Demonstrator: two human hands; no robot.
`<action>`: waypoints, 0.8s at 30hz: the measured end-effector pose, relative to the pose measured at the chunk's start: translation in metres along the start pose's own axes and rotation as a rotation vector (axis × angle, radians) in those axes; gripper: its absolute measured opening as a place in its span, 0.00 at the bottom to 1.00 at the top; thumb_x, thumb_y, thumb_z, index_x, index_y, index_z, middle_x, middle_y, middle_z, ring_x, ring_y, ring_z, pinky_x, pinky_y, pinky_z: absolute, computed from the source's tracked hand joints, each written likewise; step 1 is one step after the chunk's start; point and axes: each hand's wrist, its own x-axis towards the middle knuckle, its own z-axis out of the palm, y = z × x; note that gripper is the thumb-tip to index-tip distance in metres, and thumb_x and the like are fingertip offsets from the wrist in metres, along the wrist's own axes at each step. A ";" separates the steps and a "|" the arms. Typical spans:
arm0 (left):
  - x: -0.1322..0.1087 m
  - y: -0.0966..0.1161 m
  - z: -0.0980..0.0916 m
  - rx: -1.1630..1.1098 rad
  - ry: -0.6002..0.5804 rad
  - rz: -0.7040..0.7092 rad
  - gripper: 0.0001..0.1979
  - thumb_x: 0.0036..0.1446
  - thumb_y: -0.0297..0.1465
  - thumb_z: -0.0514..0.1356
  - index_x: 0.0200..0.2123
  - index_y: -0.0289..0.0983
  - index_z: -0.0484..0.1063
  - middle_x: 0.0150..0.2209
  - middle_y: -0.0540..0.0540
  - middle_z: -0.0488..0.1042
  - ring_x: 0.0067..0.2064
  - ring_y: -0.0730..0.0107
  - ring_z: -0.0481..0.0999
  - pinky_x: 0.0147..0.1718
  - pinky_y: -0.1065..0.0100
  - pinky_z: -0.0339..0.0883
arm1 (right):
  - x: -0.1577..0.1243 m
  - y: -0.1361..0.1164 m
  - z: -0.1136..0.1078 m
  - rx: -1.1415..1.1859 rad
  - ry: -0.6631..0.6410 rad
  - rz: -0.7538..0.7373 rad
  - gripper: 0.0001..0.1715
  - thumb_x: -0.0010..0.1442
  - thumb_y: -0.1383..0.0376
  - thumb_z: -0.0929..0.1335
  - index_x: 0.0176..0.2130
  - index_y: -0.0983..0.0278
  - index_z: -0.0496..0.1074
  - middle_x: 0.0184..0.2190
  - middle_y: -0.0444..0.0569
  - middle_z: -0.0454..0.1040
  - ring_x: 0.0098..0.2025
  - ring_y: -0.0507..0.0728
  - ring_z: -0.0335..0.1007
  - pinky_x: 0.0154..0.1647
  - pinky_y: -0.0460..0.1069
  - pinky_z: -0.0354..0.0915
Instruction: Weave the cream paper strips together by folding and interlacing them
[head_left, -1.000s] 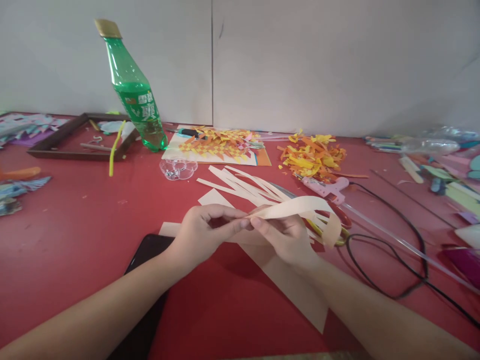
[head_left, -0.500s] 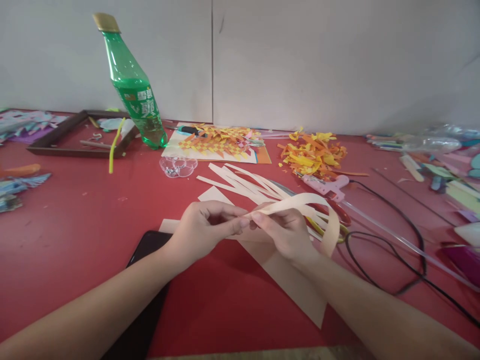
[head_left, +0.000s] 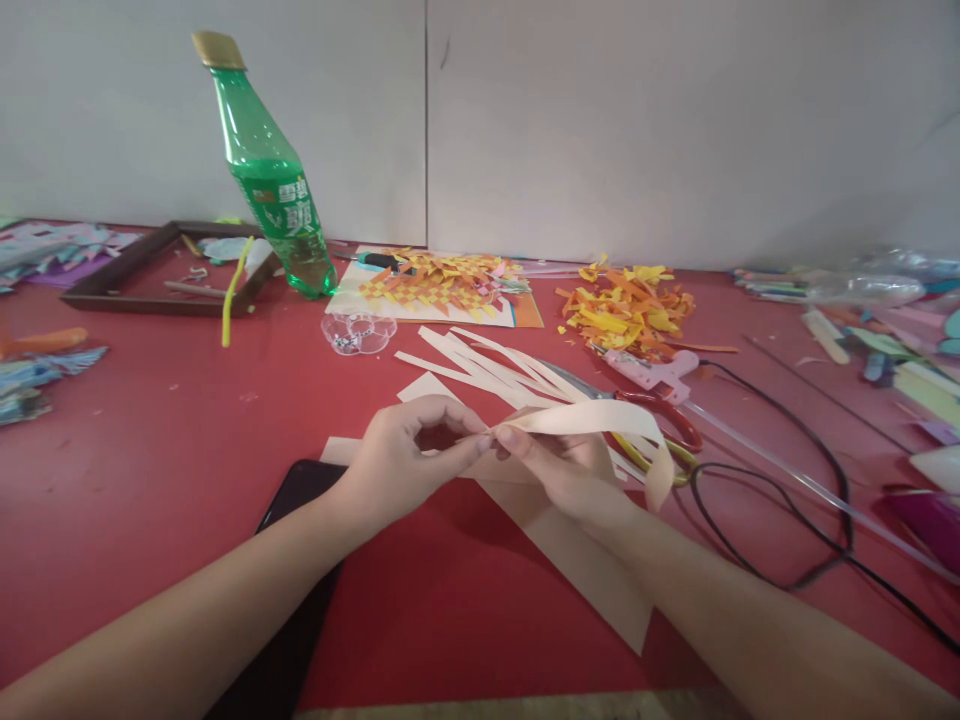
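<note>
Between my fingertips I pinch one end of a cream paper strip [head_left: 600, 416], whose long free part arches over to the right and curls down. My left hand [head_left: 415, 462] closes thumb and forefinger on the strip's tip. Close beside it, my right hand [head_left: 561, 462] grips the same strip between thumb and fingers. Under both hands lie cream paper sheets [head_left: 577, 560] on the red table. Several loose cream strips [head_left: 480, 365] fan out just beyond my hands. Scissors with red and yellow handles [head_left: 681, 430] rest partly hidden behind the held strip.
A pink glue gun [head_left: 651, 372] with a black cable [head_left: 832, 480] lies at right. Behind are orange and yellow paper scraps [head_left: 626, 310], a clear flower-shaped dish [head_left: 358, 334], a green bottle [head_left: 270, 190] and a dark frame [head_left: 142, 300]. A black phone [head_left: 289, 600] is under my left forearm.
The strip's free loop has dropped lower and flattened, uncovering more of the scissors. Both hands stay almost in place, their fingers still together on the strip.
</note>
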 end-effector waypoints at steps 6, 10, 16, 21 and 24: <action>0.001 0.002 0.001 -0.073 -0.002 -0.050 0.06 0.52 0.30 0.64 0.34 0.35 0.72 0.32 0.48 0.76 0.34 0.73 0.76 0.34 0.73 0.72 | -0.001 -0.001 0.000 -0.023 -0.050 -0.005 0.10 0.59 0.56 0.70 0.34 0.59 0.79 0.33 0.48 0.81 0.38 0.57 0.77 0.42 0.51 0.71; 0.001 0.006 0.003 -0.122 0.037 -0.085 0.08 0.50 0.28 0.64 0.33 0.36 0.68 0.32 0.49 0.74 0.32 0.74 0.76 0.32 0.73 0.70 | 0.001 0.002 0.002 0.038 -0.037 -0.022 0.11 0.58 0.56 0.70 0.33 0.59 0.79 0.30 0.47 0.80 0.35 0.57 0.77 0.38 0.51 0.72; 0.002 0.005 0.000 -0.168 0.096 -0.075 0.10 0.50 0.29 0.65 0.32 0.36 0.66 0.30 0.51 0.72 0.31 0.75 0.73 0.30 0.74 0.68 | 0.004 0.000 0.001 0.085 0.072 0.031 0.15 0.57 0.53 0.71 0.31 0.61 0.80 0.27 0.48 0.80 0.30 0.56 0.75 0.35 0.51 0.72; 0.006 0.003 -0.004 -0.167 0.135 -0.111 0.10 0.50 0.30 0.66 0.30 0.36 0.66 0.29 0.51 0.72 0.30 0.76 0.72 0.31 0.74 0.67 | 0.007 0.008 -0.001 0.154 0.152 -0.001 0.14 0.58 0.55 0.70 0.29 0.62 0.79 0.25 0.47 0.78 0.30 0.55 0.73 0.36 0.51 0.70; 0.006 0.000 -0.006 -0.168 0.164 -0.095 0.08 0.54 0.31 0.64 0.34 0.36 0.67 0.30 0.51 0.72 0.31 0.74 0.73 0.33 0.71 0.69 | 0.008 0.011 -0.004 0.170 0.250 0.001 0.13 0.59 0.56 0.70 0.30 0.62 0.78 0.25 0.46 0.77 0.29 0.54 0.72 0.34 0.51 0.70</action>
